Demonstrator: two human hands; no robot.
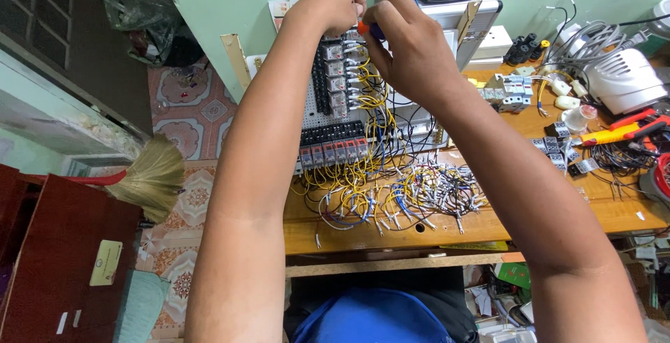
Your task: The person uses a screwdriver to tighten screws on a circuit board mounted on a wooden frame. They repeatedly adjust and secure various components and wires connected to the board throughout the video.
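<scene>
A perforated white panel (315, 102) leans upright on the wooden workbench (481, 224), carrying rows of relays (336, 85) and terminal blocks with yellow and white wires (373, 106) running off it. My left hand (331, 1) is closed at the panel's top edge, fingers curled on the top relay area. Beside it, my right hand (408, 46) grips a screwdriver with an orange and blue handle (370, 30), its tip hidden behind my fingers.
A tangle of loose wires (412, 196) lies on the bench in front of the panel. A silver case (453, 4) stands behind it. To the right are small relays (509, 88), an orange-red tool (621, 130) and a white appliance (624, 81). A broom (146, 179) lies on the left floor.
</scene>
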